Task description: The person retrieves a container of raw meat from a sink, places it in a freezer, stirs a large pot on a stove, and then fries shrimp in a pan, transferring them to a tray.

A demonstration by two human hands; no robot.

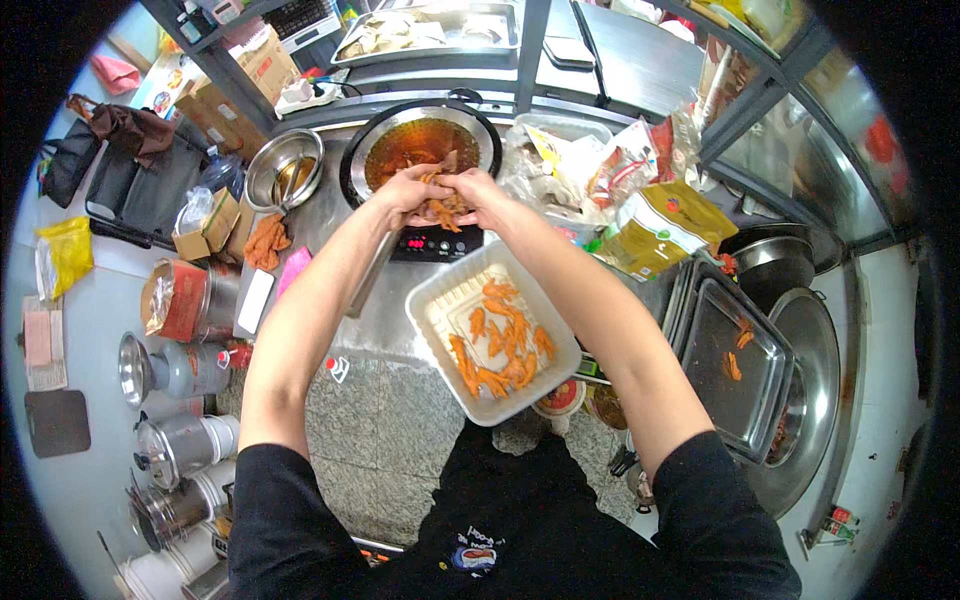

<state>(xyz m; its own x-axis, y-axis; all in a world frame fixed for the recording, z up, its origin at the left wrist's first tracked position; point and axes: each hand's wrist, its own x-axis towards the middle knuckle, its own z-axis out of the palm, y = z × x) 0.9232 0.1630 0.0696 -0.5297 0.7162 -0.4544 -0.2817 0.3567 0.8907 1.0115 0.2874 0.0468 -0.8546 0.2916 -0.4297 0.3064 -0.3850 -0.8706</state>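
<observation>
Both hands are above the near rim of a round pan (362, 166) of reddish-brown liquid. Between them is a bunch of orange-brown chicken feet (448, 215). My left hand (410, 193) grips it from the left, and my right hand (482, 196) from the right. Fingers hide part of the bunch. The pan sits on an induction cooker (437, 244) with lit red digits. Nearer my body, a white plastic tub (486, 409) juts over the counter's front edge, with several more orange chicken feet (516, 341) on its bottom.
A steel bowl (259, 176) with brown liquid and a utensil stands left of the pan. An orange cloth (266, 241) and a white phone-like slab (256, 301) lie nearby. Plastic food bags (660, 225) crowd the right. Stacked metal trays (739, 315) hold a few orange pieces.
</observation>
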